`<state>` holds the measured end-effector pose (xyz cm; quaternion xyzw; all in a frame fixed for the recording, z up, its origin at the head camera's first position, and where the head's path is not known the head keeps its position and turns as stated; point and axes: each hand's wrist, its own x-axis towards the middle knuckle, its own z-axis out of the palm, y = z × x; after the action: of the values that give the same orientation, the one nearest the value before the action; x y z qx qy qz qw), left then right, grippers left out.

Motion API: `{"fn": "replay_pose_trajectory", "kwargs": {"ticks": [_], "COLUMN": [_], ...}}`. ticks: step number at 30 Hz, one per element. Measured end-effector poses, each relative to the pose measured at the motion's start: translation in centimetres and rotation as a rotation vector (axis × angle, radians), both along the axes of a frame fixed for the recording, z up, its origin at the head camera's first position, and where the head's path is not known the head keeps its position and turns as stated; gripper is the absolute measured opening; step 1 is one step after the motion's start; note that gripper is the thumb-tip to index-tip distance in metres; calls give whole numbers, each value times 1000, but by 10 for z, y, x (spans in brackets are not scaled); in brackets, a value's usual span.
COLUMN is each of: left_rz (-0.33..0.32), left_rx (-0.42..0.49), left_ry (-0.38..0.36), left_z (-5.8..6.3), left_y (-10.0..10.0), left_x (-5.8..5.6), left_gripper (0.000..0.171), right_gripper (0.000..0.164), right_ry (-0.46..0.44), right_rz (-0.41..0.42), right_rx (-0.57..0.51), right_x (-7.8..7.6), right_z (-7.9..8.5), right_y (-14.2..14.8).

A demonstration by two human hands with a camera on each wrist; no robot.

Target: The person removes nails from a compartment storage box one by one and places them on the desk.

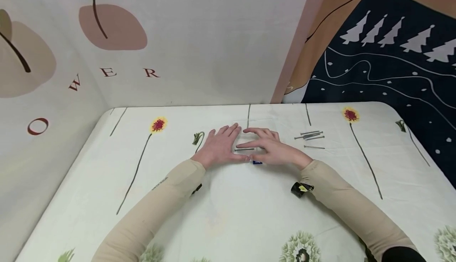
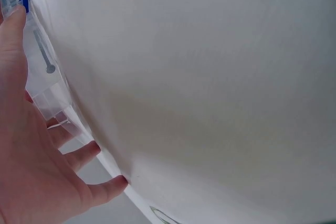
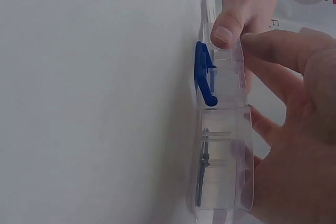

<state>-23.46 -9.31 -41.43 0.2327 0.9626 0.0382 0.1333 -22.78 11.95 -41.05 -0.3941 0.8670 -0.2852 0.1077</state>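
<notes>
A clear plastic box with a blue latch lies on the cloth between both hands. Inside it, thin grey screws or nails show through the plastic; the left wrist view shows one with a round head. My left hand lies over the box's left side, its fingers stretched forward and its thumb at the front edge by the latch. From the right, my right hand reaches over the box with spread, slightly bent fingers, its thumb near the left thumb. Whether the lid is fully down cannot be told.
Several loose screws or nails lie on the cloth to the right of the box. The table's white cloth has printed flowers. A fabric wall rises behind the table's back edge.
</notes>
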Motion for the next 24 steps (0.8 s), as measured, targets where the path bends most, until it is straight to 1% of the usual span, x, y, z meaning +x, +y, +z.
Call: {"fn": "replay_pose_trajectory", "kwargs": {"ticks": [3, 7, 11, 17, 21, 24], "left_rz": [2, -1, -6, -13, -17, -16], "left_rx": [0, -4, 0, 11, 14, 12], "left_ry": [-6, -7, 1, 6, 4, 3], "left_z": [0, 0, 0, 0, 0, 0], "left_y": [0, 0, -1, -2, -2, -1], "left_x": [0, 0, -1, 0, 0, 1], "left_gripper": [109, 109, 107, 103, 102, 102], "right_gripper": [40, 44, 44, 39, 29, 20], "right_ry": [21, 55, 56, -3, -48, -54], "right_rz": [8, 23, 15, -21, -48, -56], "right_rx": [31, 114, 153, 135, 89, 59], "right_x": [1, 3, 5, 4, 3, 3], "right_z": [2, 5, 9, 8, 8, 7], "right_y": [-1, -4, -9, -15, -15, -15]}}
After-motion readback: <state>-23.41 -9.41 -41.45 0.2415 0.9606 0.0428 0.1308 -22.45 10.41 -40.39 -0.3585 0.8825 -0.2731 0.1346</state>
